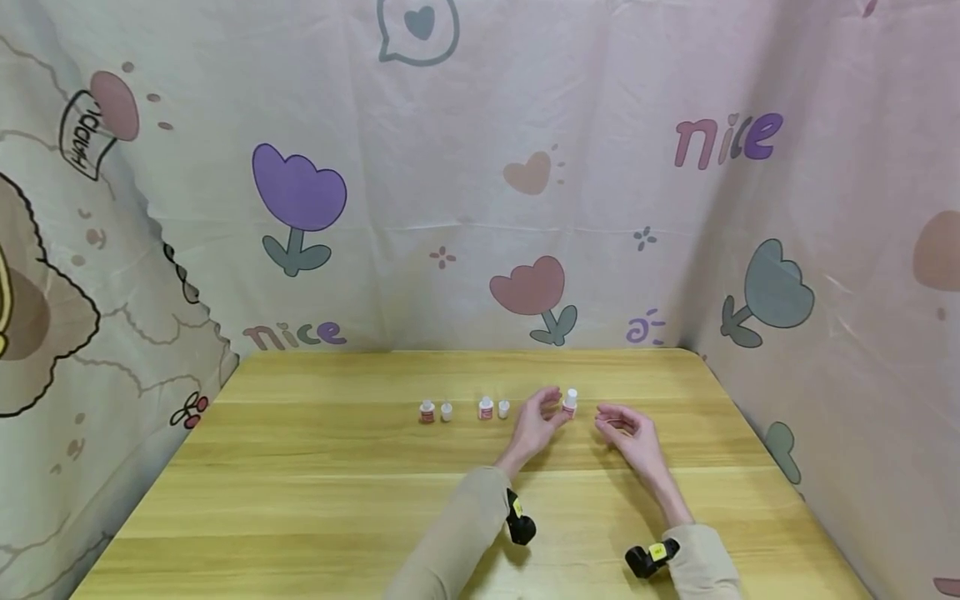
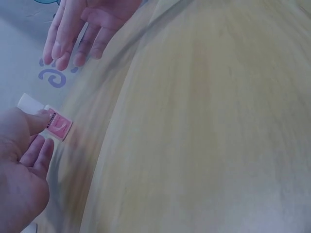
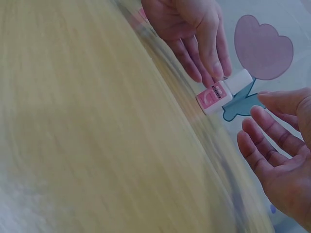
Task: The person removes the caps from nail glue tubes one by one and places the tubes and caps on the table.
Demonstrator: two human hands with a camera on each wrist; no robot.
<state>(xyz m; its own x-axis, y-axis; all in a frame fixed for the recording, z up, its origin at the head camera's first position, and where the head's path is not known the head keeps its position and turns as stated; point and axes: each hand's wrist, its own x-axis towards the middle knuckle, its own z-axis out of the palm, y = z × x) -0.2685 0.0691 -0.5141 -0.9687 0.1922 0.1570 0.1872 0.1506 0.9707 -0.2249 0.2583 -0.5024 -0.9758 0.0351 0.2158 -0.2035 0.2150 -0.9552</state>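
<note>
with my left hand (image 1: 534, 423) i am pinching a small pink-labelled white bottle (image 1: 570, 406) above the wooden table (image 1: 300, 500) or on it, i cannot tell; its white cap (image 1: 572, 395) is covering the neck, and the wall is hiding any contents. my right hand (image 1: 636, 440) is hovering just beside it, fingers loosely bent, gripping nothing. to the left, a second bottle (image 1: 486, 408) and a third bottle (image 1: 427, 412) are standing, each having a little white piece (image 1: 504, 409) next to it.

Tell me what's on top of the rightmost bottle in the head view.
A white cap sits on that bottle. It covers the bottle's mouth, so what lies beneath cannot be seen.
</note>
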